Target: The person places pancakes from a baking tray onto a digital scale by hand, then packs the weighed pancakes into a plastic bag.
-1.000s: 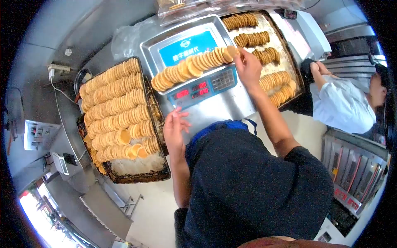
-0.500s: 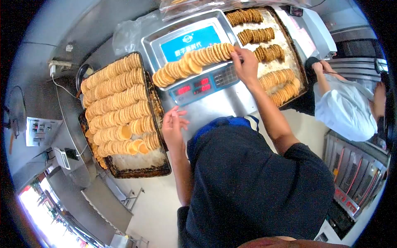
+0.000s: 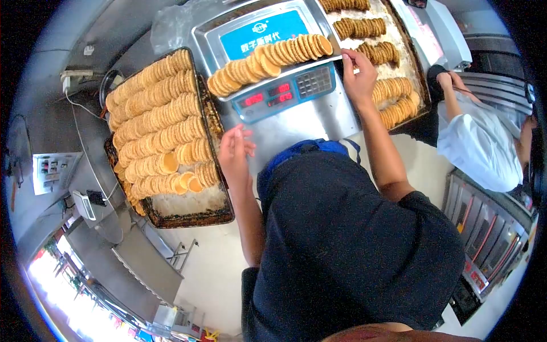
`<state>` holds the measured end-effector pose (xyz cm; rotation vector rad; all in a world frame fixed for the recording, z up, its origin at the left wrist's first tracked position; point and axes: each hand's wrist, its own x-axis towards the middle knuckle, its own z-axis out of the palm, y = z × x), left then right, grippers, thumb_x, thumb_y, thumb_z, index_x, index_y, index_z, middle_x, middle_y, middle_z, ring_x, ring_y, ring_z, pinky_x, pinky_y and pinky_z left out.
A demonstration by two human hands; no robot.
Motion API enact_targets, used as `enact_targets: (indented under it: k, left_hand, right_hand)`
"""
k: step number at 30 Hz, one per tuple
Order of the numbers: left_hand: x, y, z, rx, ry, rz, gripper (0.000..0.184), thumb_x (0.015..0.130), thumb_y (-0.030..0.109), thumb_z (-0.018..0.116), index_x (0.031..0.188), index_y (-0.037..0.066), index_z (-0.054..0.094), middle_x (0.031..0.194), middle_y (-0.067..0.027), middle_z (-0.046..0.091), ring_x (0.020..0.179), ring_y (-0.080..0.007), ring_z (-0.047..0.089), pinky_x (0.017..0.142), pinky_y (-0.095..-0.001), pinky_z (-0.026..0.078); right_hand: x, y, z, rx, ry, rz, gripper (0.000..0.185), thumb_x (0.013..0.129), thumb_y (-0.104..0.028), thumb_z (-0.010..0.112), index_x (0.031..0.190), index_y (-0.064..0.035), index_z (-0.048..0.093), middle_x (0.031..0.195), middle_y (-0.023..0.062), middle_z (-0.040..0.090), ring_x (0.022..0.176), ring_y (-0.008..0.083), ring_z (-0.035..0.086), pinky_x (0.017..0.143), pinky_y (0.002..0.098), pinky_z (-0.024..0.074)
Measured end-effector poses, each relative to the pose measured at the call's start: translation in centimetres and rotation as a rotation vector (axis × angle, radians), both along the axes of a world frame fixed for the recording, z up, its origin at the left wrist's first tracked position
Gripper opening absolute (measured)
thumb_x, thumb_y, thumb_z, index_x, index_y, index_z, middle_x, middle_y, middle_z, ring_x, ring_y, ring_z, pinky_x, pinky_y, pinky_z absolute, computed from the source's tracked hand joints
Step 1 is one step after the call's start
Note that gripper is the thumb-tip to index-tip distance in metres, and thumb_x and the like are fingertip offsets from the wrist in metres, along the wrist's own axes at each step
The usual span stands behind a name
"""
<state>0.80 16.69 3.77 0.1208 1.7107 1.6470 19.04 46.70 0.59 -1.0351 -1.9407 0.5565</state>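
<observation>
A long row of round golden biscuits (image 3: 259, 64) lies along the front edge of the electronic scale's (image 3: 285, 94) metal pan, above its red-lit display. My right hand (image 3: 359, 77) hovers at the scale's right side, just beyond the end of that row, fingers bent and nothing visible in them. A small gap separates it from the biscuits. Lower left of the scale, my left hand (image 3: 235, 151) is raised with loosely curled fingers apart, holding nothing. It is between the scale and a dark baking tray (image 3: 191, 221) filled with rows of similar biscuits (image 3: 162, 119).
On the right, another baking tray (image 3: 423, 85) carries several rows of browner and golden biscuits. Clear plastic bags (image 3: 176, 25) lie behind the scale. A co-worker in a white top (image 3: 476, 145) stands at far right. A white cable (image 3: 85, 139) hangs along the left wall.
My right hand has let go of the right end of the biscuit row and moved right. The row now rests on the scale, whose digits have changed. The view has shifted slightly.
</observation>
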Motion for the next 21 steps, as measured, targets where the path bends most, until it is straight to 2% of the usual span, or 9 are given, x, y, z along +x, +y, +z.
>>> enact_targets:
  k: [13,18,19,21]
  left_hand:
    - [-0.2,-0.5,-0.6,0.024,-0.079,0.018,0.03,0.109,0.018,0.056,0.128,-0.004,0.06,0.105,-0.013,0.071,0.074,-0.0112,0.062,0.062,-0.0239,0.048]
    - [0.2,-0.1,-0.7,-0.029,0.01,0.005,0.029,0.109,0.018,0.056,0.127,-0.004,0.061,0.104,-0.0125,0.071,0.074,-0.0107,0.061,0.062,-0.0236,0.048]
    - [0.1,-0.1,-0.8,-0.043,0.041,-0.002,0.029,0.109,0.018,0.056,0.127,-0.004,0.061,0.104,-0.0122,0.071,0.074,-0.0105,0.061,0.062,-0.0235,0.048]
    - [0.2,0.1,-1.2,-0.049,0.066,-0.005,0.029,0.108,0.018,0.056,0.127,-0.004,0.061,0.104,-0.0121,0.071,0.074,-0.0103,0.061,0.062,-0.0235,0.048]
  right_hand:
    - [-0.5,-1.0,0.4,-0.027,-0.013,0.011,0.015,0.098,-0.014,0.067,0.104,-0.0037,0.077,0.085,0.0139,0.072,0.073,0.0242,0.069,0.069,0.0339,0.0534]
    - [-0.6,-0.3,0.5,-0.022,0.001,0.059,0.014,0.095,-0.01,0.069,0.105,-0.0024,0.076,0.089,0.0142,0.072,0.076,0.0262,0.069,0.071,0.0345,0.0542]
    - [-0.5,-0.2,1.1,-0.005,-0.049,0.069,0.016,0.096,-0.009,0.07,0.108,-0.0006,0.074,0.095,0.012,0.074,0.078,0.0205,0.069,0.071,0.0308,0.0544]
    - [-0.5,0.3,1.3,0.013,-0.061,0.059,0.017,0.096,-0.01,0.07,0.11,-0.0007,0.073,0.097,0.013,0.074,0.08,0.0218,0.07,0.072,0.0317,0.055]
